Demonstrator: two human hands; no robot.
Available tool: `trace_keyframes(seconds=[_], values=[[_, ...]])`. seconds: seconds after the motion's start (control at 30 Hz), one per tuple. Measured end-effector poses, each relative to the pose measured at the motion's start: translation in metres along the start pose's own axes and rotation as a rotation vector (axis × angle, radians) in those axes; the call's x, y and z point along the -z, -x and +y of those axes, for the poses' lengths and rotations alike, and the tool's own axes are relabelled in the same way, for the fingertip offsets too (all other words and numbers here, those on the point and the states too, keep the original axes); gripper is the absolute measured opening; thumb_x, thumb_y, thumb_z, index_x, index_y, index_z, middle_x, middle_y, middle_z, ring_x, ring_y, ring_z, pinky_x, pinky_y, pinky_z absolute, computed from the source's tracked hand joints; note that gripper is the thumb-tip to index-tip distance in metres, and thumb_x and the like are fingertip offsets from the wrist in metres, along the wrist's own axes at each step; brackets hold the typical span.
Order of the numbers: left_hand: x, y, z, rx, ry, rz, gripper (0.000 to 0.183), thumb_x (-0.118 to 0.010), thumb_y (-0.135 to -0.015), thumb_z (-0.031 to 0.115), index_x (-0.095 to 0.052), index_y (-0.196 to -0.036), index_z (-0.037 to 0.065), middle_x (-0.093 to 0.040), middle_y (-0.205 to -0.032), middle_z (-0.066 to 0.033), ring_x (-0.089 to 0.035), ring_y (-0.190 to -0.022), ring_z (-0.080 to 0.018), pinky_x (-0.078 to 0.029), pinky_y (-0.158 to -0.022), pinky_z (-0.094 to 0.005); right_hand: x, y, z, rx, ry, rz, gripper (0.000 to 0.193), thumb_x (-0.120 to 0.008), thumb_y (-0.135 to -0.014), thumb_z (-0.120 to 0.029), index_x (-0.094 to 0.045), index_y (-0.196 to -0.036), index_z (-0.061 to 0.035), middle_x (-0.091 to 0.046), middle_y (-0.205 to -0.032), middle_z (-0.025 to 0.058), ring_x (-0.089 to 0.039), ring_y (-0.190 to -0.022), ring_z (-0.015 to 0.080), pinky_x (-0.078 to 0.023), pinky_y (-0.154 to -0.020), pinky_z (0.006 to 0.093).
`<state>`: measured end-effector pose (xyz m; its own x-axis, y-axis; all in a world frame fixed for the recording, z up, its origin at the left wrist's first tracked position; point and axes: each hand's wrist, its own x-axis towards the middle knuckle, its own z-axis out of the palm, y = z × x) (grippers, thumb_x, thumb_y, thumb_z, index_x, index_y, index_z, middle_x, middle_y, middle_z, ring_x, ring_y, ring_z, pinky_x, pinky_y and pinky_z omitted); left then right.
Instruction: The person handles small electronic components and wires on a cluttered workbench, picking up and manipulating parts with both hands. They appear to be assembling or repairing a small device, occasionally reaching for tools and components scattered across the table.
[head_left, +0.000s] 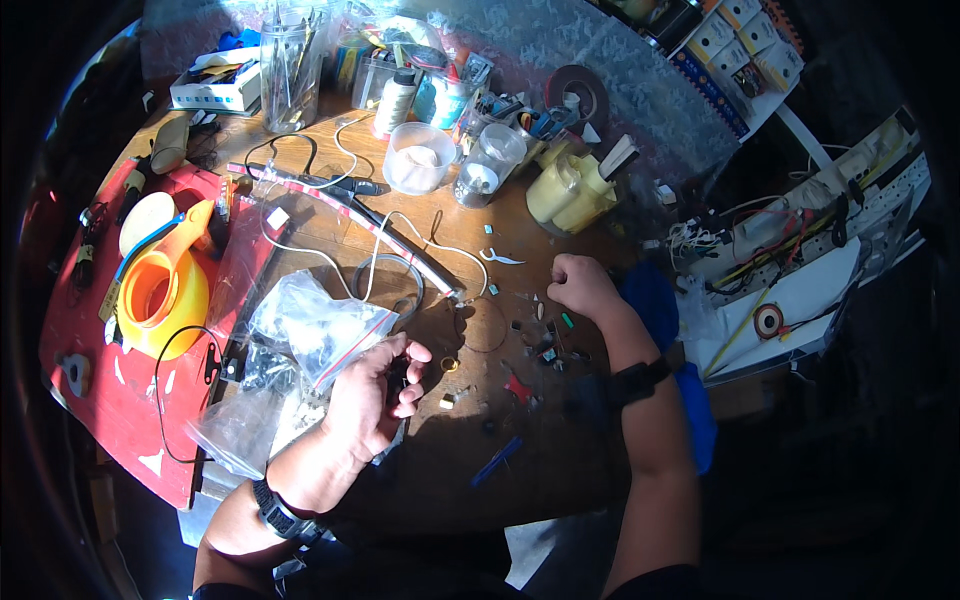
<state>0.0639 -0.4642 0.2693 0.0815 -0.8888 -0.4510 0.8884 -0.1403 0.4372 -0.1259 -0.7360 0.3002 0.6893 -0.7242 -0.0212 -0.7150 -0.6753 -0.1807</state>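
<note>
Wooden table (560, 455) in patchy light

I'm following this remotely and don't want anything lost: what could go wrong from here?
The loose small parts lie scattered between the left hand and the curled right hand, so a careless sweep might scatter or lose some.
The clear plastic bag lies right by the left hand and could get dragged along.
The slim blue item lies toward the table's near side and might be brushed off.
</note>
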Motion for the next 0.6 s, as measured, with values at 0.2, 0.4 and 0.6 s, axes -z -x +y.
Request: trace_keyframes(seconds=[0.2,0.4,0.6], values=[[-0.001,0.001,-0.003,0.016,-0.009,-0.019,0.026,-0.048,-0.092,0.027,-0.055,-0.085,0.003,-0.048,-0.069,-0.0006,-0.039,-0.053,-0.008,-0.026,-0.041,-0.0181,0.005,0.069,0.03,-0.18,-0.358,-0.178,0.013,-0.063,-0.072,-0.011,-0.06,-0.081,-0.003,-0.064,-0.075,0.0103,-0.061,-0.067,0.0214,-0.047,-0.062,0.0315],[0.002,-0.001,-0.003,0.014,-0.013,-0.022,0.026,-0.049,-0.091,0.029,-0.054,-0.086,0.004,-0.045,-0.073,-0.0021,-0.039,-0.054,-0.0095,-0.025,-0.041,-0.0188,-0.015,0.094,0.026,-0.03,-0.21,-0.054,0.013,-0.063,-0.072,-0.011,-0.062,-0.082,-0.0028,-0.063,-0.081,0.0127,-0.062,-0.074,0.0264,-0.048,-0.066,0.0345],[0.003,-0.003,-0.003,-0.002,-0.017,-0.021,0.026,-0.048,-0.091,0.028,-0.054,-0.086,0.004,-0.045,-0.072,-0.0019,-0.038,-0.054,-0.0094,-0.025,-0.042,-0.0189,-0.014,0.086,0.014,-0.079,-0.177,-0.107,0.017,-0.065,-0.07,-0.018,-0.064,-0.08,-0.0035,-0.062,-0.083,0.014,-0.062,-0.078,0.0292,-0.048,-0.069,0.0377]])
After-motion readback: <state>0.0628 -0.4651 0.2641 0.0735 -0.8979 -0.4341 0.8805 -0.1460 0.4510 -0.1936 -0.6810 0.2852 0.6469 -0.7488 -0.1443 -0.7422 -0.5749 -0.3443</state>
